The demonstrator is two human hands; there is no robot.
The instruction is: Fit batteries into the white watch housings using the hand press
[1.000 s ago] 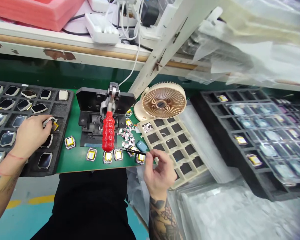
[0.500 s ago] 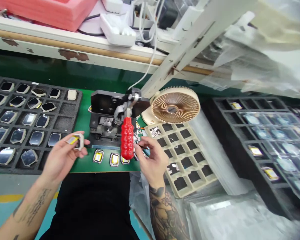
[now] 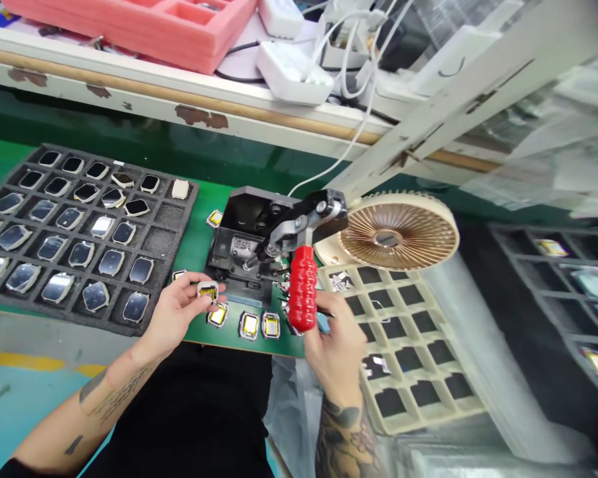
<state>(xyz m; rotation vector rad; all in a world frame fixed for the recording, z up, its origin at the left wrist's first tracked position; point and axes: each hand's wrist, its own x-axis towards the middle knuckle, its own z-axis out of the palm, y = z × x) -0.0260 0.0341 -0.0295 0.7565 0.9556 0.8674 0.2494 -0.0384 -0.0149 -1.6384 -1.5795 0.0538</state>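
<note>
My left hand pinches a pale watch case with yellow inside, between thumb and fingers, just left of the black clamp press. The press's red ribbed handle hangs down in front of my right hand. That hand's fingers are curled, with their tips partly behind the handle; what they hold is hidden. Along the table's front edge lie several open watch cases with yellow-edged insides, among them a silver case and another case.
On the left a dark foam tray holds rows of watches. A beige fan stands right of the press, above a beige compartment tray. Further right is a black tray. A shelf with red foam runs behind.
The view has swung left, so things sit further right. My left hand has brought the watch case closer to the press. My right fingers have slipped partly behind the red handle.
</note>
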